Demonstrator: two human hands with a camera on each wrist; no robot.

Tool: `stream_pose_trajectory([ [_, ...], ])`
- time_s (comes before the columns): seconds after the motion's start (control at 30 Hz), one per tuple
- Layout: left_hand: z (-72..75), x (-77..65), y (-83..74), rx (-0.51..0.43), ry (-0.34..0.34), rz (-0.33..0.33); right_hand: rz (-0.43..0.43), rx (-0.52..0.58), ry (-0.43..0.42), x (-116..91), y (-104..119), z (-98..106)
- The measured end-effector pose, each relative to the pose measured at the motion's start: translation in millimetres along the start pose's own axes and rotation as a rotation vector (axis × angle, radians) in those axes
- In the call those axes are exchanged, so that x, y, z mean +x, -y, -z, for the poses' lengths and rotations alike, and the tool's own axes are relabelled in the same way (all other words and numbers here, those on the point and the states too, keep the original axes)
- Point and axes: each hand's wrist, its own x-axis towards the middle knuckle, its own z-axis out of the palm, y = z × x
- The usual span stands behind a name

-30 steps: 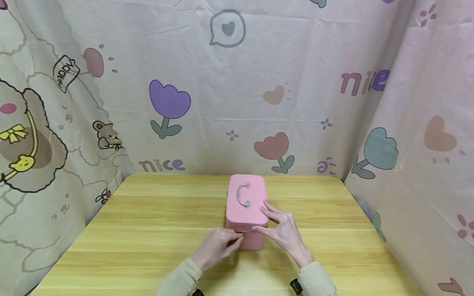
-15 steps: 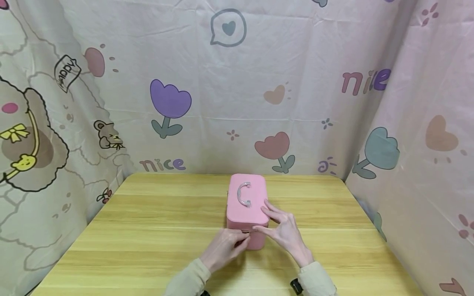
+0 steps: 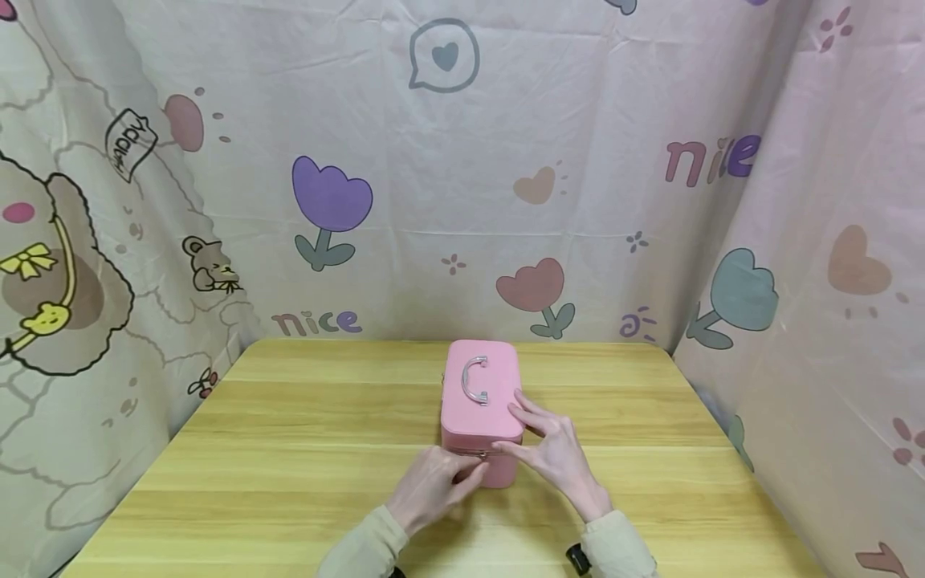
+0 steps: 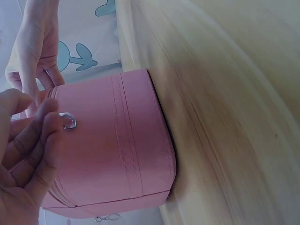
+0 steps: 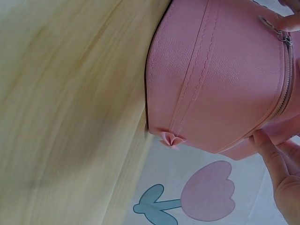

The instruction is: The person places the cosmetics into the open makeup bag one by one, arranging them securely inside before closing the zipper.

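Note:
A pink cosmetic case [image 3: 470,417] with a silver handle [image 3: 474,380] on its lid stands upright on the table. At its near end, the left hand [image 3: 431,488] has bent fingers beside the zipper pull [image 5: 267,22], which hangs in sight, with one fingertip at it. In the left wrist view, the left thumb and fingertips are apart, and a silver ring [image 4: 69,121] shows beyond them. Thumb at the zipper seam and fingers on the lid's side edge, the right hand [image 3: 552,449] holds the case's near right corner. The zipper [image 5: 287,84] runs between the hands.
The case stands on a light wood table [image 3: 325,417]. Behind and along both sides hangs a printed curtain [image 3: 433,160]. A small pink bow [image 5: 171,139] sits on the case's side, and a little metal clasp [image 4: 108,217] shows on the other.
The left hand moved right along the near end with the zipper pull, then its fingers loosened and the pull came into sight. The right hand and case stayed in place.

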Motion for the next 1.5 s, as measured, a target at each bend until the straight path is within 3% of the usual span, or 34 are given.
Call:
stream_pose_trajectory([
  [0.13, 0.3, -0.3, 2.3, -0.028, -0.084, -0.027, 0.003, 0.004, 0.001, 0, 0, 1],
  [0.37, 0.8, 0.9, 6.7, -0.052, -0.294, -0.122, 0.003, 0.012, 0.001, 0, -2, 1],
  [0.53, 2.4, 3.4, 7.6, -0.028, -0.380, -0.114, 0.007, 0.009, -0.002, 0, -1, 1],
  [0.7, 3.9, 5.4, 5.6, -0.014, -0.398, 0.022, 0.018, 0.001, -0.009, 0, -1, 0],
  [0.87, 4.6, 9.2, 0.7, -0.021, -0.354, 0.264, 0.016, 0.022, -0.005, 0, -1, -1],
  [1.0, 6.8, 13.6, -0.9, -0.180, -0.284, 0.476, 0.007, 0.034, -0.006, 0, -2, -2],
  [1.1, 9.5, 17.2, 1.6, -0.333, -0.229, 0.590, 0.006, 0.043, -0.012, 0, -2, -3],
  [1.27, 11.1, 21.0, 9.1, -0.494, -0.161, 0.663, 0.014, 0.042, -0.016, 1, -2, -4],
  [1.5, 13.1, 20.8, 13.4, -0.479, -0.136, 0.654, 0.012, 0.039, -0.013, 1, -1, -5],
])
